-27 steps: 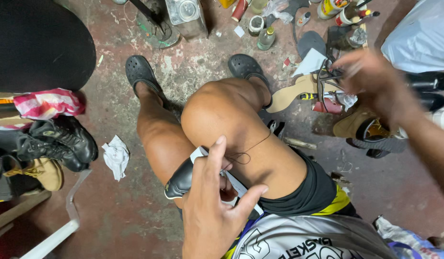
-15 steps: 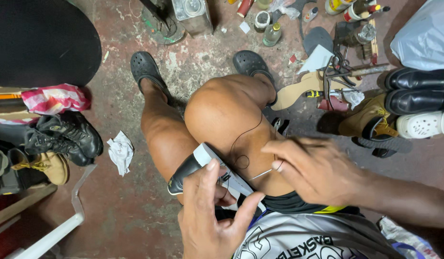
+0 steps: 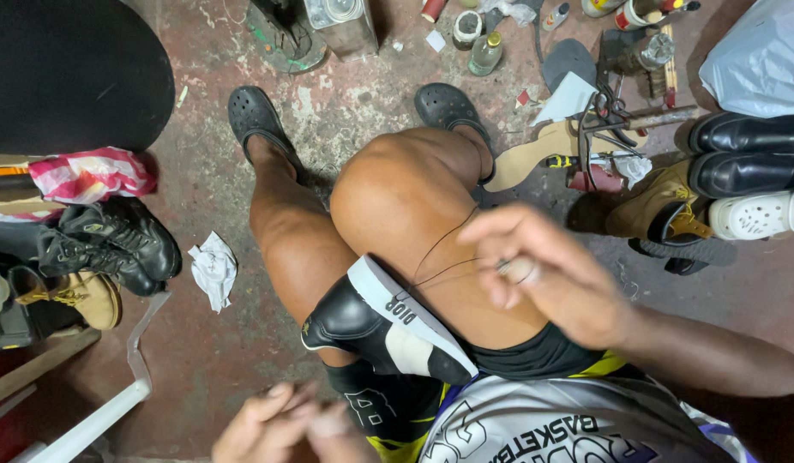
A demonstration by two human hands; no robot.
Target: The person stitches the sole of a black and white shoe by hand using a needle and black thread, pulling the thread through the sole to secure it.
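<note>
Black sneaker (image 3: 375, 330) lies clamped between knees, thread (image 3: 444, 257) pinched by right hand (image 3: 543, 274).

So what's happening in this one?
A seated person has a black and white shoe wedged between their bare thighs, sole edge up. The right hand is raised over the right knee, pinching a dark thread that runs down to the shoe. The left hand is low at the frame's bottom, off the shoe, blurred. More shoes, bottles and tools lie around on the concrete floor.
</note>
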